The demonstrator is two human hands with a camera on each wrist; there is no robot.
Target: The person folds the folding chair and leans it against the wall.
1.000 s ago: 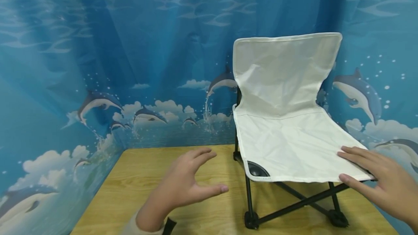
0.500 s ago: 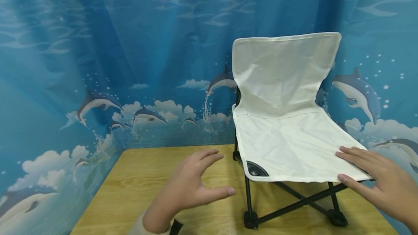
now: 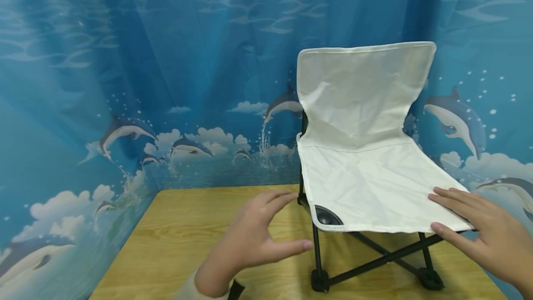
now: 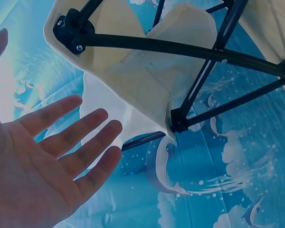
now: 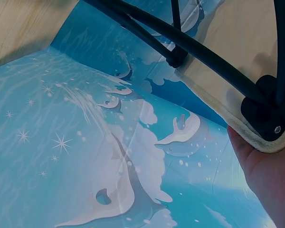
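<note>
A folding chair with a white fabric seat (image 3: 374, 184) and black crossed legs (image 3: 383, 259) stands on the right, its white backrest (image 3: 362, 91) upright. My right hand (image 3: 491, 230) rests on the seat's front right corner, fingers extended over the fabric and thumb at the front edge. In the right wrist view, part of this hand (image 5: 263, 175) shows past the corner and its black joint (image 5: 266, 111). To the left of the chair, my left hand (image 3: 258, 240) is held with fingers spread and thumb apart, holding nothing. The left wrist view shows its bare palm (image 4: 38, 175) beside the seat.
The chair stands on a wood-grain table (image 3: 195, 226), whose surface stretches to its left. A blue curtain (image 3: 208, 82) printed with dolphins and clouds closes off the back and both sides. A dark strap (image 3: 235, 290) shows at the left wrist.
My left hand has moved rightward, closer to the chair's left side, with its fingers still spread. The right hand and the chair have stayed practically where they were.
</note>
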